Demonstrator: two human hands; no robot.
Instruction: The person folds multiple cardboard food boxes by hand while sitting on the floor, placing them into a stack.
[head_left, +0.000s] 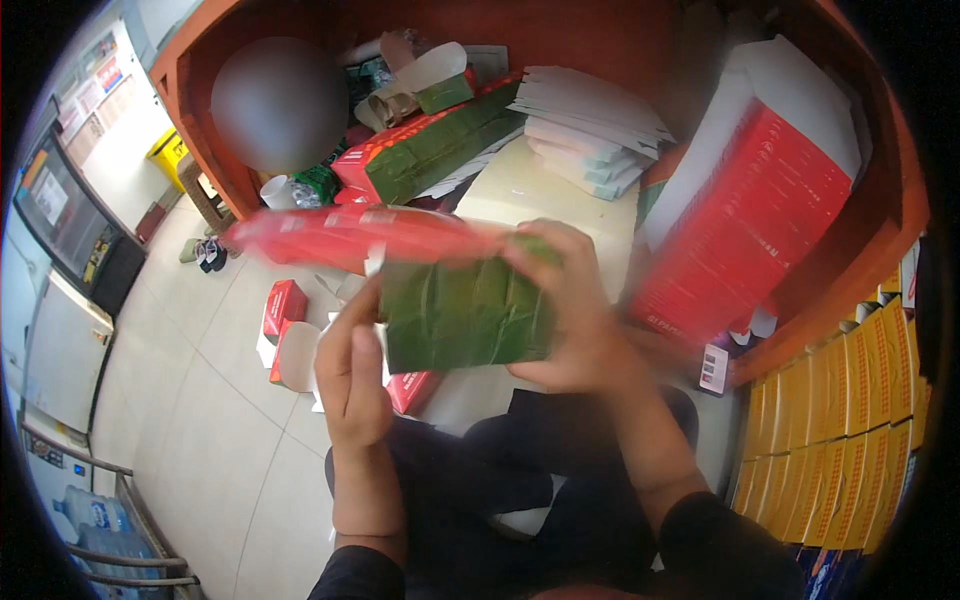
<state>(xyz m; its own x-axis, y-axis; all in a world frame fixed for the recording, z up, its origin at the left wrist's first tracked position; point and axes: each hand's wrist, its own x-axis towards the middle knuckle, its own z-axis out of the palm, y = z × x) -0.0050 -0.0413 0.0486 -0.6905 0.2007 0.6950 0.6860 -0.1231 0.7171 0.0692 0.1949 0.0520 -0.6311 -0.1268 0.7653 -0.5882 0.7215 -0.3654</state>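
Note:
Between my hands is a carton piece (465, 319) with a green leaf-print panel, held above my lap. My left hand (356, 379) grips its left edge, thumb up. My right hand (566, 307) holds the right edge and upper corner, its fingers slightly blurred. A blurred red length (375, 232) stretches left behind the green panel; whether it is part of the same carton, I cannot tell. On the floor beyond my left hand lie a small red box (285, 300) and an open carton with a white flap (298, 356). Another red box (411, 390) is partly hidden below the green panel.
An orange-red cabinet holds a long row of red-and-green boxes (442, 142), a stack of white card sheets (585, 124) and red cartons (757, 217) at right. A phone (713, 369) is beside its edge. Yellow boxes (832, 420) are stacked right; water bottles (101, 532) stand lower left.

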